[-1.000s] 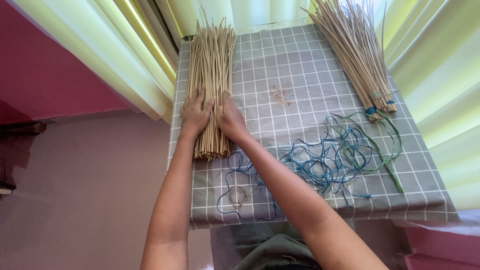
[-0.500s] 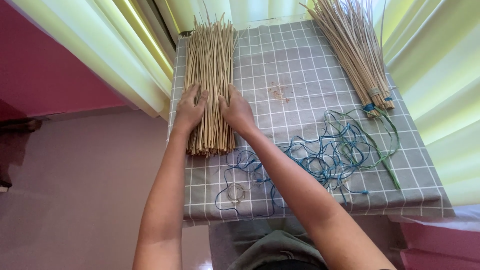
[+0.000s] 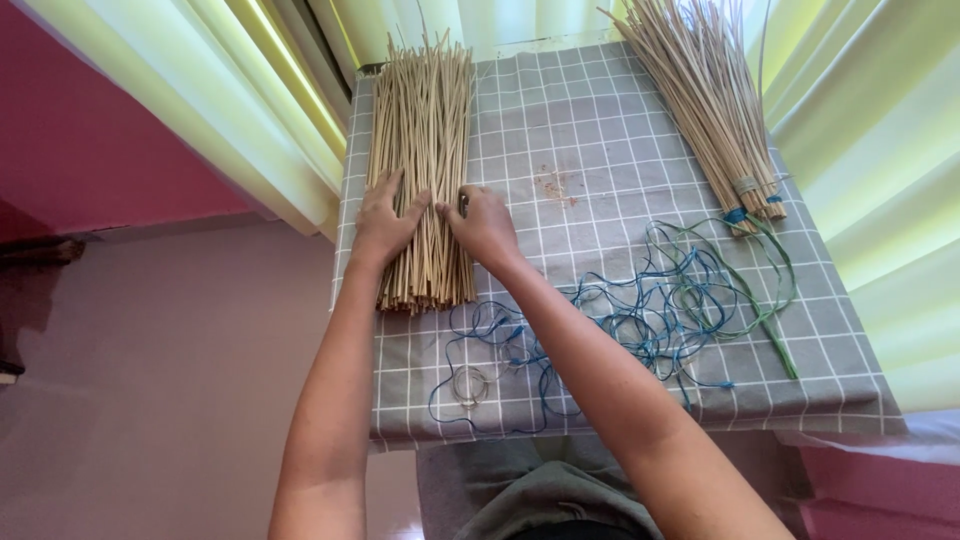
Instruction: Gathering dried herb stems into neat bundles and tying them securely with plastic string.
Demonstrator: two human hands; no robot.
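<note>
- Straw-coloured thin sticks form a loose bundle (image 3: pixel 422 170) lying lengthwise along the left part of the counter (image 3: pixel 600 130), which is covered in a grey checked cloth; the near ends are roughly squared off, the far ends ragged.
- The left hand (image 3: pixel 383 218) lies flat on the bundle with fingers spread wide; the right hand (image 3: pixel 484 222) presses against its right flank, fingers curled narrow. Neither grips anything.
- Nothing binds these sticks, so uneven pressure could let them roll or fan apart, and the outer left ones, near the counter edge, could slip off.
- A tangle of blue and green string (image 3: pixel 650 310) lies just beside the right forearm; a sweep of that arm could snag it and drag it.
- A second bundle (image 3: pixel 705 100), tied near its base, sits well apart at the right, out of harm's way.
</note>
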